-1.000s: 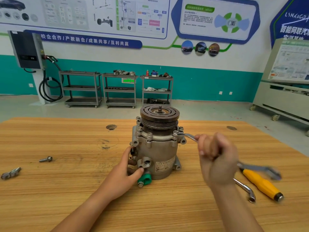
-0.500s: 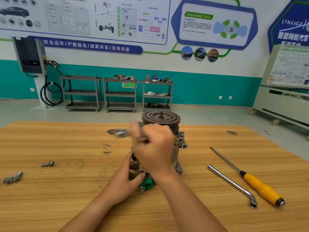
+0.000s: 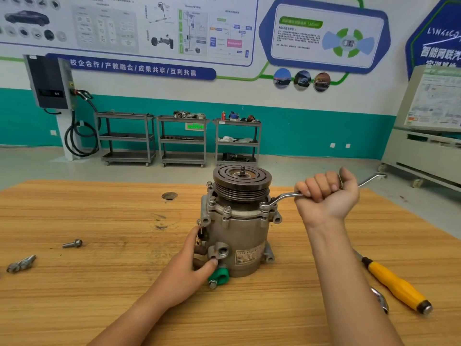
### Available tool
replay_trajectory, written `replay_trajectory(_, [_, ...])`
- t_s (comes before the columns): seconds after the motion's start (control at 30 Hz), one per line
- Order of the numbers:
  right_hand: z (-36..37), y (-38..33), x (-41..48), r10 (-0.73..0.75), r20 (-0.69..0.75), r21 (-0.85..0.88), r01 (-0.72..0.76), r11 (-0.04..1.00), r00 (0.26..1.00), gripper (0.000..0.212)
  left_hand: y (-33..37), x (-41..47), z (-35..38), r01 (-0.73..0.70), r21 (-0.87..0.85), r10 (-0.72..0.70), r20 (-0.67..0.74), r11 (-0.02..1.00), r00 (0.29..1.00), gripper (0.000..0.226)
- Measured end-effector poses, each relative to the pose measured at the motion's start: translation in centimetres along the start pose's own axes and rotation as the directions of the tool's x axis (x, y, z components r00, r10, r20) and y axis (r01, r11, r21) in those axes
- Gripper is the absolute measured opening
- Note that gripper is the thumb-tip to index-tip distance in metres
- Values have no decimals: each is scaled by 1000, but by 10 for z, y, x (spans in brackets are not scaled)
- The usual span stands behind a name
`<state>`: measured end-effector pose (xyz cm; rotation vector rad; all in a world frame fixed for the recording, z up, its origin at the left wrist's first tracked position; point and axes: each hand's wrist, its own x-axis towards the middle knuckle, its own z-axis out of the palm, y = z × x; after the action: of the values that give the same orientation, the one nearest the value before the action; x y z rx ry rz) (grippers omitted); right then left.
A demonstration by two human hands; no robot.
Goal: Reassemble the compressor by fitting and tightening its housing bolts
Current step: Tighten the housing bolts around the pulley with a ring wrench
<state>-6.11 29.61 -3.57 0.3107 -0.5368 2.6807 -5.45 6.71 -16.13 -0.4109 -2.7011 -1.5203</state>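
metal compressor (image 3: 237, 233) upright, left grip (image 3: 184, 270) clasping it, right grip (image 3: 326, 198) fisted round sideways wrench (image 3: 287, 196)

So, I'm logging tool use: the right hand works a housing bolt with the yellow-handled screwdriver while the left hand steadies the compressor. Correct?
No. In the head view the right hand grips a wrench set on the housing bolt; the yellow-handled screwdriver lies untouched on the table. The left hand does steady the compressor.

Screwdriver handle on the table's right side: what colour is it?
The screwdriver handle is yellow with black ends; head view.
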Motion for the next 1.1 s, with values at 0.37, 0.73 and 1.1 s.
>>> replay_trajectory(0.37, [-15,-4,11,105,109,-19,-104,994,988,50,-2,2,1,7,30,-6,-13,1000,1000,84])
replay_trajectory(0.73, [-5,-3,18,157,227,-197,-113,974,961,48,-2,2,1,0,44,0,-6,999,1000,83])
replay_trajectory(1.1, [-17,-6,9,101,136,-137,-83,987,986,45,-5,3,2,1,36,-1,-14,999,1000,83])
